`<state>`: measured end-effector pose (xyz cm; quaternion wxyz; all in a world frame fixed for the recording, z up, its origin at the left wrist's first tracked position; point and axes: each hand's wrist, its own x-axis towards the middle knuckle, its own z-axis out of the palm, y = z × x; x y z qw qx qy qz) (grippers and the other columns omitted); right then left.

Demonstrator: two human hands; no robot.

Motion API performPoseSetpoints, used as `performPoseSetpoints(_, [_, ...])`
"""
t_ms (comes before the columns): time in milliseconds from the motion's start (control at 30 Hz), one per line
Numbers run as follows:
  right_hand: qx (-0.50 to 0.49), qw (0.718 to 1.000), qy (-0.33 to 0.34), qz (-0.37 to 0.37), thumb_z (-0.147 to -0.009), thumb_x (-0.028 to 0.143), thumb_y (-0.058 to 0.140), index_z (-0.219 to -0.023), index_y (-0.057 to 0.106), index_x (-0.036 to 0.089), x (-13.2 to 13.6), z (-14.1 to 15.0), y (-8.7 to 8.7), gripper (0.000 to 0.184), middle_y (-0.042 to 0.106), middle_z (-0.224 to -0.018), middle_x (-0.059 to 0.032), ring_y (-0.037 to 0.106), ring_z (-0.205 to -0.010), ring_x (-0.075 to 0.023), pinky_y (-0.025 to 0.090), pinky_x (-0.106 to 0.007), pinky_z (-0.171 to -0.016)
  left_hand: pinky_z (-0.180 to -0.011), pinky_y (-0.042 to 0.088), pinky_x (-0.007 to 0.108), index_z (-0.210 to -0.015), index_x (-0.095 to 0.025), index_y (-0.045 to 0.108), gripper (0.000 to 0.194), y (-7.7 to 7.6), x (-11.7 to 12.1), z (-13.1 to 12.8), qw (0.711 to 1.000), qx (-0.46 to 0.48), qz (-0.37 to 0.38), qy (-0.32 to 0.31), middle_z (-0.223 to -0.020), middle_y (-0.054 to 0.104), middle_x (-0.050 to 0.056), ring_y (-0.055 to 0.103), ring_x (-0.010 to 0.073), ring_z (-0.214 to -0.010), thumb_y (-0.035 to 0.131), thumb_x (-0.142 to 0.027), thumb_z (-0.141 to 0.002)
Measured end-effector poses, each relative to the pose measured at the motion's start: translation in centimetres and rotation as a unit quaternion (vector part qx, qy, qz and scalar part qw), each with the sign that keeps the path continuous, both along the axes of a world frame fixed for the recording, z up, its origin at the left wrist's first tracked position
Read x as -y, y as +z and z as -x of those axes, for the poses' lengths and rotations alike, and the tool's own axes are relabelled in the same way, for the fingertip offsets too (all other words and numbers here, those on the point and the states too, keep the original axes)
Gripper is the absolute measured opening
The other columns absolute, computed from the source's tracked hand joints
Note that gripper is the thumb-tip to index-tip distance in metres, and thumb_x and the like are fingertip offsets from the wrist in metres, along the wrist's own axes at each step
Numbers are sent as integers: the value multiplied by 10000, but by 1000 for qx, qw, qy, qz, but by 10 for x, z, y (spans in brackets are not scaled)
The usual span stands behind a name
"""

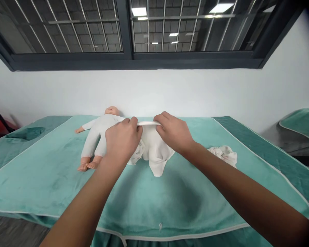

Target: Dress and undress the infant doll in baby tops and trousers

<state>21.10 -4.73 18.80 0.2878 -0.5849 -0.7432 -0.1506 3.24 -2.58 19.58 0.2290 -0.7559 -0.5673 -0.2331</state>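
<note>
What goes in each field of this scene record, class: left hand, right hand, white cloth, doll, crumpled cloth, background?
Left hand: grips the top edge of the white cloth
Right hand: grips the same edge, farther right
White cloth: hangs down between the hands
Doll: lies left, in white clothing, feet bare
Crumpled cloth: right, on the green cover
Background: white wall, barred window

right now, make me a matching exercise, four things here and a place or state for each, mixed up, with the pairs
1. doll
2. white garment
3. bunched cloth
4. window frame

a. dark grey, on the wall
b. right of the garment
c. in the grip of left hand and right hand
d. left of the garment

Pairs: 1-d, 2-c, 3-b, 4-a
</note>
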Motion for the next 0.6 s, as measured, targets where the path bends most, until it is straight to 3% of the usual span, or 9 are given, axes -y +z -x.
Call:
performPoseSetpoints(133, [-11,1000,-24,-8,-908,121,424,-1058,605,231,-1,-21,0,260,638,-1074,-28,566,-846,-173,308,-291,-617,-640,336,349,-844,-179,621,191,1,-9,13,993,-3,-114,-12,-997,645,123,602,303,-976,450,-247,-892])
performPoseSetpoints(200, [-10,999,-26,-16,-896,104,424,-1062,606,230,0,-24,-1,277,642,-1075,-25,569,-874,-175,314,-291,-626,-684,356,358,-860,-182,609,150,-1,-11,13,991,20,-130,-39,-1010,643,113,599,288,-971,465,-218,-881])
performPoseSetpoints(300, [-21,999,-15,-29,-907,142,444,-1061,609,239,4,-19,-3,245,650,-1028,-13,576,-894,-171,322,-288,-637,-673,361,331,-900,-201,575,115,-5,-10,6,987,90,-79,-105,-881,645,54,598,223,-819,477,-260,-906])
performPoseSetpoints(433, [-52,999,-8,-16,-914,224,473,-1037,604,257,5,-12,-6,183,652,-962,18,569,-784,-151,316,-281,-619,-624,350,287,-945,-223,526,139,-7,-4,-1,969,164,19,-185,-807,629,5,571,175,-708,481,-354,-937])
performPoseSetpoints(600, [-45,997,-50,-26,-870,165,459,-1048,607,240,1,-30,-11,244,622,-1100,-21,558,-762,-154,299,-280,-587,-557,267,284,-949,-237,535,75,-5,-2,10,989,87,22,-120,-897,639,22,573,183,-716,480,-223,-900])
